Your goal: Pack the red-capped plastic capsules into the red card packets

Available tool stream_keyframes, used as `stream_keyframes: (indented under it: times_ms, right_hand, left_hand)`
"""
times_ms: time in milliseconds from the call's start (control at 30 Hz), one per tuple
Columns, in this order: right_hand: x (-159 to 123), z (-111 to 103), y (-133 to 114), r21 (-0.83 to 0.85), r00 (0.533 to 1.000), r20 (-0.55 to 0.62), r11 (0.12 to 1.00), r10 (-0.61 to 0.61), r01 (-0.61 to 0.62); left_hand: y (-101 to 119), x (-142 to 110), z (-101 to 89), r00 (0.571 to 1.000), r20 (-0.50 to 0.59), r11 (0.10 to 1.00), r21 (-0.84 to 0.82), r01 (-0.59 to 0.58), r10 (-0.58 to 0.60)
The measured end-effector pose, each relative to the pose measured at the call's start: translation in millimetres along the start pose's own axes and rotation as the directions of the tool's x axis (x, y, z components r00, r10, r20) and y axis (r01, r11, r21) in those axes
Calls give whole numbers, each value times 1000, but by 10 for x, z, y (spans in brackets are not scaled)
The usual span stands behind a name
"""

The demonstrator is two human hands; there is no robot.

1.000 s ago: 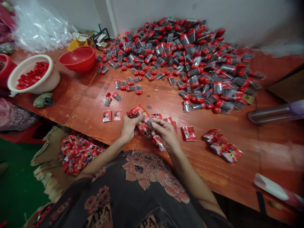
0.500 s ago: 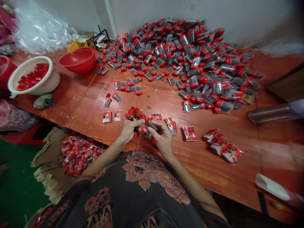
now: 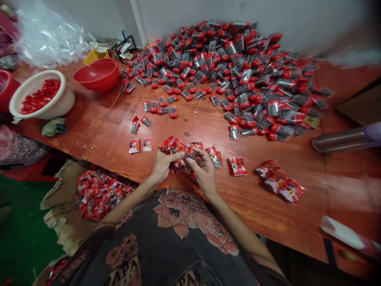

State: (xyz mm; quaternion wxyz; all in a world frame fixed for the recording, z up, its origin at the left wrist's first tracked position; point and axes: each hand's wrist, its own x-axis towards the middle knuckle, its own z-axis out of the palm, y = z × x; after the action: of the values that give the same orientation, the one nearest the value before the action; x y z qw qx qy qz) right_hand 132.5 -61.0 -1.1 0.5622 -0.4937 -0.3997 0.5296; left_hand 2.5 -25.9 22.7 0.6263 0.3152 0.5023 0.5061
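Above the table's near edge, my left hand (image 3: 161, 165) is closed on red printed packets (image 3: 173, 144), its thumb lying across them. My right hand (image 3: 205, 173) pinches a small dark, see-through piece (image 3: 188, 155) right by the left thumb; fingers hide much of it, so its kind is unclear. More red packets lie just behind and below the hands. A flat red packet (image 3: 237, 166) lies right of my right hand. Two small printed cards or packets, one of them here (image 3: 134, 146), lie to the left.
A big heap of clear, dark-filled containers with red caps (image 3: 208, 67) covers the table's back. At left stand a white bowl (image 3: 67, 99) of red pieces and a red bowl (image 3: 97, 77). Puffed red packets (image 3: 278, 182) lie right. Below the table edge sits a carton of red packets (image 3: 101, 194).
The red packets in my left hand have shifted slightly right. The dark piece in my right hand has come closer to my left thumb. The surrounding things stay put.
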Motion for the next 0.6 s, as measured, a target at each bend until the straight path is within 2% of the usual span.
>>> stream_keyframes:
  times_ms: [233, 300, 400, 500, 600]
  right_hand:
    - [16, -36, 57, -257, 986, 51, 952, -157, 165]
    - [25, -62, 48, -242, 991, 83, 963, -103, 120]
    - [36, -97, 57, -76, 990, 130, 996, 56, -47]
    - [46, -129, 91, 29, 988, 101, 993, 114, -117]
    - [48, -211, 130, 24, 987, 47, 987, 156, -157]
  left_hand:
    - [-16, 7, 6, 999, 20, 999, 10, 47, -48]
    - [-21, 39, -29, 998, 18, 998, 10, 57, -57]
    - [-45, 72, -67, 998, 11, 998, 6, 65, -65]
    - [-118, 73, -48, 993, 38, 993, 18, 115, -115]
    - [-193, 93, -35, 984, 49, 985, 25, 173, -174]
